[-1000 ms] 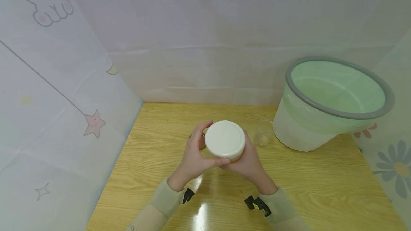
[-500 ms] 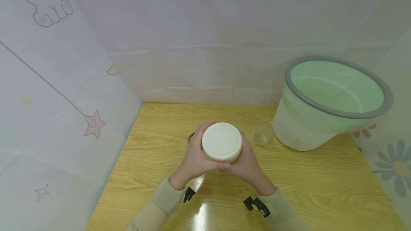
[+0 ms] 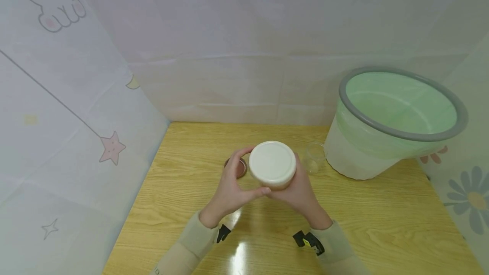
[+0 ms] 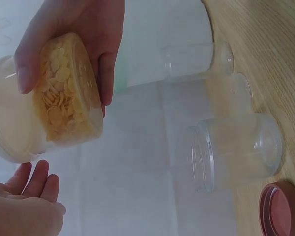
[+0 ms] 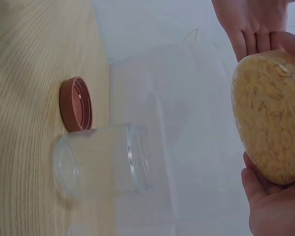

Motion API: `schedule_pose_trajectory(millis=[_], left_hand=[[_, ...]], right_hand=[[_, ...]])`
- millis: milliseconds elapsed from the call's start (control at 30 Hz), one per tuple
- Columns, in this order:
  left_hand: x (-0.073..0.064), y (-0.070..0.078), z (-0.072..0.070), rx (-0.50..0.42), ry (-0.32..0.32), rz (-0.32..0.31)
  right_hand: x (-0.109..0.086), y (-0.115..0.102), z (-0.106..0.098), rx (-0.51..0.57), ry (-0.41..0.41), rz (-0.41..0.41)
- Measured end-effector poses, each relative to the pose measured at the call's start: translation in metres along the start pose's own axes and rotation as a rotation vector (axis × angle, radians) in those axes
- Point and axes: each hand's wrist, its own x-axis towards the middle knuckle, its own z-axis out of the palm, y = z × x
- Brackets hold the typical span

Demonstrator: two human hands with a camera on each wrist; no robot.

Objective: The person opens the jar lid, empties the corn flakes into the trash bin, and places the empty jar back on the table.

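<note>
head view: hands [image 3: 234,186] hold jar [image 3: 272,161] apart from bin rim [image 3: 462,116].

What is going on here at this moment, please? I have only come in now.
A person holds a clear container of yellow flakes above a wooden table. The right hand grips its body, and the left hand is loosely open by the white lid, which is on; I cannot tell whether they touch. On the table, a clear jar stands uncapped with a reddish-brown cap lying beside it, and a large pale green bin is to the right.
</note>
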Motion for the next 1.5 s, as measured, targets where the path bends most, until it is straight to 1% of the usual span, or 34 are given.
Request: schedule_pose_trajectory(millis=[100, 233, 333, 433, 500, 567, 800, 900, 967, 1033, 1133, 1167, 1200, 1267, 1367, 1400, 1467, 1500], left_hand=[[-0.002, 0.001, 0.0, -0.01, 0.0, 0.006], [-0.004, 0.002, 0.001, -0.019, 0.002, 0.015], [-0.003, 0.001, 0.002, -0.014, 0.016, 0.026], [-0.001, 0.001, 0.002, -0.009, 0.035, 0.025], [-0.001, 0.0, 0.002, -0.011, 0.041, 0.016], [-0.001, 0.001, 0.001, -0.008, 0.038, -0.008], [0.0, 0.002, 0.005, -0.06, -0.01, -0.08], [0.001, 0.005, 0.005, -0.022, -0.002, -0.122], [0.002, 0.006, 0.004, 0.007, -0.001, -0.14], [0.003, 0.007, 0.004, 0.029, -0.006, -0.142], [0.005, 0.007, 0.003, 0.034, -0.019, -0.127], [0.005, 0.007, 0.003, 0.031, -0.022, -0.127], [0.005, 0.007, 0.003, 0.029, -0.023, -0.125], [0.005, 0.007, 0.003, 0.009, -0.024, -0.116], [0.005, 0.005, 0.004, -0.048, -0.033, -0.087], [0.005, 0.004, 0.004, -0.055, -0.035, -0.078], [0.004, 0.003, 0.003, -0.058, -0.037, -0.068], [0.003, 0.003, 0.002, -0.043, -0.035, -0.067]], right_hand=[[0.001, -0.003, -0.002, -0.002, 0.021, 0.02], [0.003, -0.022, -0.003, -0.005, 0.039, 0.029], [0.004, -0.037, -0.004, -0.01, 0.035, 0.037], [0.004, -0.04, -0.003, -0.004, 0.025, 0.051], [0.004, -0.04, -0.002, 0.008, 0.02, 0.049], [0.003, -0.038, -0.001, 0.008, 0.01, 0.03], [-0.004, -0.007, 0.008, -0.001, -0.044, -0.021], [-0.005, -0.003, 0.01, 0.02, -0.068, -0.033], [-0.006, -0.002, 0.011, 0.036, -0.076, -0.044], [-0.006, -0.001, 0.011, 0.036, -0.079, -0.05], [-0.006, -0.001, 0.011, 0.016, -0.08, -0.059], [-0.006, -0.006, 0.01, 0.015, -0.078, -0.056], [-0.005, -0.006, 0.01, 0.005, -0.075, -0.052], [-0.005, -0.006, 0.01, -0.01, -0.066, -0.045], [-0.004, -0.006, 0.008, -0.034, -0.046, -0.018], [-0.005, -0.001, 0.008, -0.038, -0.038, -0.007], [-0.004, -0.001, 0.006, -0.037, -0.022, 0.011], [-0.004, 0.0, 0.005, -0.033, -0.015, 0.019]])
